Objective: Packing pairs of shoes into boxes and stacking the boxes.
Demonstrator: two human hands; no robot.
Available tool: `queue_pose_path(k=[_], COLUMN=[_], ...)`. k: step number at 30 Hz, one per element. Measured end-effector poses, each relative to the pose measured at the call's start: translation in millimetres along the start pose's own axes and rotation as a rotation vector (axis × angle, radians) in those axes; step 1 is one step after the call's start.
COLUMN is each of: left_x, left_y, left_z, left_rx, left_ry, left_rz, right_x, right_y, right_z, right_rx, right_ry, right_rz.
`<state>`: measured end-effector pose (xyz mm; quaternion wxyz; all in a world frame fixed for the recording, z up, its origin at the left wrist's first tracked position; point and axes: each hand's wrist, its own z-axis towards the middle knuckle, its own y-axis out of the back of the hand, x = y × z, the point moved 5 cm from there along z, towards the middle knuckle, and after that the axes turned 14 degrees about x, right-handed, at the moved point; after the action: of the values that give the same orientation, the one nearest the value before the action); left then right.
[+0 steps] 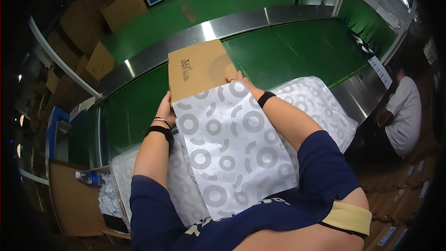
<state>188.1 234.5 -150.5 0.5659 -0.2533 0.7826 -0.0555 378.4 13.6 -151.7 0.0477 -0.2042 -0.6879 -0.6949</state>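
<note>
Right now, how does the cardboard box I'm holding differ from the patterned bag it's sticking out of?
The cardboard box is plain brown and stiff with straight edges; the mailing bag is white with grey rings, thin and soft. The box is mostly hidden, only its far end showing; the bag lies in full view. Both are flat and rectangular, gripped by the left hand and right hand.

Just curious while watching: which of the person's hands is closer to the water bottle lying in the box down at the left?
The left hand. It grips the left edge of the cardboard box, on the water bottle side. The right hand holds the box's right edge, farther away.
</note>
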Motion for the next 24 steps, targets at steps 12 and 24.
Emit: queue_pose_path(k=[12, 24], left_x=[-1, 60], left_y=[-85, -152], left_z=[-66, -225], left_rx=[0.061, 0.222], left_ry=[0.214, -0.089], left_rz=[0.2, 0.516], right_x=[-27, 179], right_y=[23, 37], right_z=[-88, -238], right_rx=[-0.819, 0.338], right_ry=[-0.538, -0.234], right_rz=[1.938, 1.228])
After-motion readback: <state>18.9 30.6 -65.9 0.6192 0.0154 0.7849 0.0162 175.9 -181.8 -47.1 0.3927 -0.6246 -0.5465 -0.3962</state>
